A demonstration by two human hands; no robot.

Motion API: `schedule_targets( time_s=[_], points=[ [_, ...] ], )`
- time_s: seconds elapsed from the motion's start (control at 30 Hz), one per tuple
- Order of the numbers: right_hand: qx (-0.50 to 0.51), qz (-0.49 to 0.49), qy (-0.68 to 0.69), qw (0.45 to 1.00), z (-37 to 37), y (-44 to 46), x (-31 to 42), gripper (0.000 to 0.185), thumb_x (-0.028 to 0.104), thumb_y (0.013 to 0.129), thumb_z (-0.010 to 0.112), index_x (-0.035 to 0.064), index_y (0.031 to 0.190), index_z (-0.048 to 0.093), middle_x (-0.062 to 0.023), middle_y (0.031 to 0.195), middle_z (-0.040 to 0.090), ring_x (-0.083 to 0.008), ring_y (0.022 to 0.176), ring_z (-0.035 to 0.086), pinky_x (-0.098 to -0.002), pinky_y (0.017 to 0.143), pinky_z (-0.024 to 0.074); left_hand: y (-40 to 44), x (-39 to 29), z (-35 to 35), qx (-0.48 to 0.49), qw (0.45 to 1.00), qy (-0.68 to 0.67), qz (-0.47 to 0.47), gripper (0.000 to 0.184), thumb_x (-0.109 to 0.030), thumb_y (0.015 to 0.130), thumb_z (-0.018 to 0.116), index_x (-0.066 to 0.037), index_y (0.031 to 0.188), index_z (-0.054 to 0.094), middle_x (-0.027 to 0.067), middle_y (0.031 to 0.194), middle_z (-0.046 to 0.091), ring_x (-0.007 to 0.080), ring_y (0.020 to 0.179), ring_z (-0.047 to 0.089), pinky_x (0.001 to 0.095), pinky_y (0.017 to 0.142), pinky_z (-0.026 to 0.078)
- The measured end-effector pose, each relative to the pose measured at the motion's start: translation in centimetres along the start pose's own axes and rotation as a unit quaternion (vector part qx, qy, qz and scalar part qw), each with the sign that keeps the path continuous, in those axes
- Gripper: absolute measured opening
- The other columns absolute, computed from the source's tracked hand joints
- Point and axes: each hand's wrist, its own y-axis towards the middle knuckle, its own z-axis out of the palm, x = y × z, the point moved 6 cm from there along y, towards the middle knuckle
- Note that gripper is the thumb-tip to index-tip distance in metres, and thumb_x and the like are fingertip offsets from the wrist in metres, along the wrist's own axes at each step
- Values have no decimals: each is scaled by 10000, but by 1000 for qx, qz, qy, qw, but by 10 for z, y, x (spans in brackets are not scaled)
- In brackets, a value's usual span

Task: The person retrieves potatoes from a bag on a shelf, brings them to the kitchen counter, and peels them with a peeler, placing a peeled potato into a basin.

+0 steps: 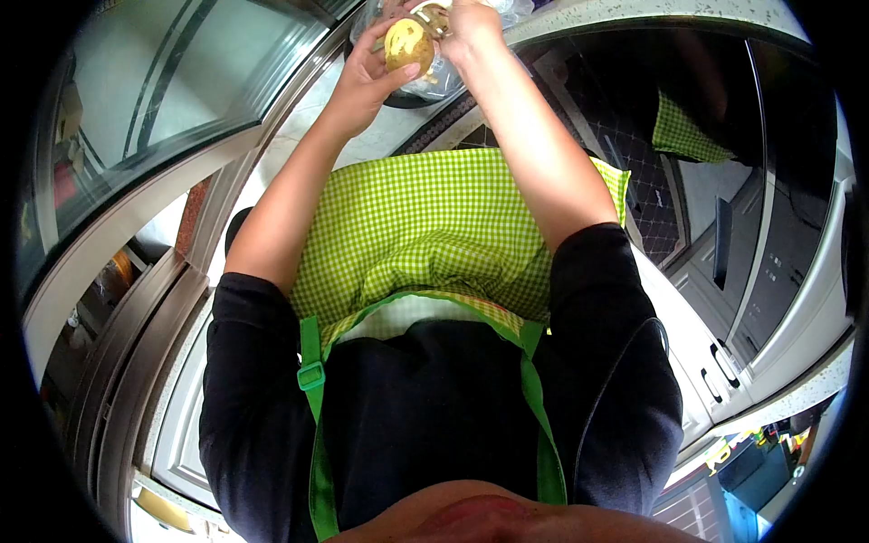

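Note:
My left hand point(367, 83) holds a partly peeled potato point(409, 49) at the top of the head view, with yellow flesh showing on its upper side and brown skin below. Just right of it, my right hand point(472, 29) is closed round a peeler point(434, 16), whose pale frame shows only in part. Beneath both hands is a bin lined with a clear plastic bag point(438, 83), with its dark rim partly visible. The bag's contents are mostly hidden by my hands and the potato.
A green checked apron point(416, 204) covers my front. Sliding glass doors point(195, 81) stand on the left. To the right are a dark glossy panel point(715, 90) and white cabinets with black handles point(721, 364). A speckled counter edge point(634, 9) runs along the top.

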Motion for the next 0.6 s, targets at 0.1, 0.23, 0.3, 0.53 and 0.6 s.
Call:
schedule_targets(
  time_s=[0.1,0.23,0.3,0.53,0.6],
  points=[
    [-11,34,-34,999,2,-4,10,376,377,890,613,3,866,589,-108,749,621,-233,640,625,-360,583,545,3,-1,-4,-14,1000,0,9,663,-29,816,679,-20,1367,309,152,1233,533,209,1149,519,343,977,421],
    [105,-48,-197,974,26,-20,8,350,268,881,640,-22,692,589,-125,668,632,-187,559,614,-316,520,514,4,-4,-8,-42,998,54,2,682,-11,798,689,-11,1363,307,151,1275,495,213,1163,509,341,989,419],
    [81,-61,-248,963,24,-21,6,352,275,875,646,-21,692,595,-126,671,637,-179,552,609,-304,513,508,4,-3,-5,-35,998,56,2,685,-10,795,692,-8,1362,307,152,1287,483,214,1164,508,339,990,419],
    [22,-17,-87,996,-1,1,2,368,333,882,627,-19,781,592,-122,705,630,-206,596,615,-339,542,525,1,-8,4,-8,993,114,33,651,-9,798,688,-13,1350,343,127,1293,482,212,1170,503,337,985,426],
    [-53,33,-74,995,-18,11,-2,426,403,895,598,-21,854,586,-124,758,625,-244,640,626,-378,578,545,1,-4,2,-23,994,102,24,635,-12,805,681,-16,1347,348,121,1284,490,211,1166,507,340,980,432]
  ],
)
